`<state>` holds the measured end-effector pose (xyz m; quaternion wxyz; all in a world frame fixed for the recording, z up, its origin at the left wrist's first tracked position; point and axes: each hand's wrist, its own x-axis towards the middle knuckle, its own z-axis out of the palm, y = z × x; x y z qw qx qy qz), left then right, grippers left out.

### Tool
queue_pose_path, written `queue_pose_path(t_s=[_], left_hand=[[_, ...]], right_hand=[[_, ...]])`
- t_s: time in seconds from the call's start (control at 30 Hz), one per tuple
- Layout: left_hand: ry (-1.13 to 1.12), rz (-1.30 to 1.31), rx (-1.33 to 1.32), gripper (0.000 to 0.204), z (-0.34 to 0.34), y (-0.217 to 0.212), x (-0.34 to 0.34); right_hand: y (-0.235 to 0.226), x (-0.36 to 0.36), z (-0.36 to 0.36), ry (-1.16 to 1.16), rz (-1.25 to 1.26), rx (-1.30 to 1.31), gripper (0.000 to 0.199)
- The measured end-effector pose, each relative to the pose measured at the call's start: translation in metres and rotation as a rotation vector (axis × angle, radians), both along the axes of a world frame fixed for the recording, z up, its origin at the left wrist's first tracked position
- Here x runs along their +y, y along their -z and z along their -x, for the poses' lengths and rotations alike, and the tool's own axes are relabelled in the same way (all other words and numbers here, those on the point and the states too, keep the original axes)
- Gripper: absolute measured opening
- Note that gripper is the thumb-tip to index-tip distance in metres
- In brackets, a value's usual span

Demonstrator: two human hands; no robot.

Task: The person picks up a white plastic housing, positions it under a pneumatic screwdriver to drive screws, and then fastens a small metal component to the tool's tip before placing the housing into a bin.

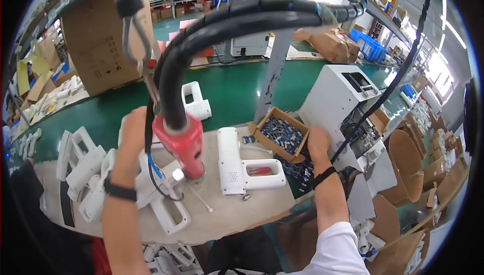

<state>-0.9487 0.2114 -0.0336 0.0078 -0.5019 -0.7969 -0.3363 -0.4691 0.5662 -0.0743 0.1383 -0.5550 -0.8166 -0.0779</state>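
My left hand [135, 124] reaches past a hanging red power tool [184, 146] with a thick black hose. It is blurred and its fingers are hidden; a white plastic housing [122, 131] shows beside it. At the right edge of a small cardboard box [256, 135], my right hand [318, 144] rests with its fingertips out of sight. Small blue-and-silver parts [281, 134] fill the box. Between my arms lies a white handheld-device housing [231, 161] with a loop handle, and a small red-handled tool [259, 171] shows through the loop. A small metal fitting [246, 197] lies near its lower end.
Several white housings [85, 169] are heaped on the left of the board. Another white housing [196, 101] sits on the green bench [237, 83]. A white metal machine [327, 96] stands to the right, near open cardboard cartons [406, 159]. Dark cables hang overhead.
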Motion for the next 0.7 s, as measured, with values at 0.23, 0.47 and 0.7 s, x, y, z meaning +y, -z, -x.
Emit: queue_pose_path(t_s=[0.23,0.47,0.7], left_hand=[[-0.197,0.532,0.122,0.06,-0.094,-0.019,0.14],[-0.025,0.296,0.477,0.046,-0.011,0.064,0.183],[0.028,0.543,0.307,0.032,-0.034,0.055,0.168]], right_hand=[[0.01,0.014,-0.03,0.081,-0.063,-0.018,0.021],[0.006,0.009,-0.027,0.073,-0.018,-0.015,0.021],[0.007,0.015,-0.028,0.14,-0.043,0.069,0.022]])
